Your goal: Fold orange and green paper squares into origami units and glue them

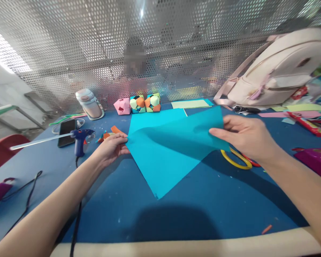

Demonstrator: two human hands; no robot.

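A large sheet of bright blue paper (163,157) spans the space between my hands over the dark blue table. My left hand (113,148) pinches its left corner between thumb and fingers. On the other side, my right hand (242,135) grips the right part of the sheet, raised off the table, so the paper bends in the middle. One corner points down toward me. Behind it lies more blue paper (157,115). Yellow-handled scissors (237,160) rest partly under my right hand.
A glue gun (80,142), a phone (66,132) and a bottle (88,103) are at the left. Folded paper balls (137,103) stand at the back. A beige backpack (278,71) leans at the back right. A black cord (77,221) runs off the front edge.
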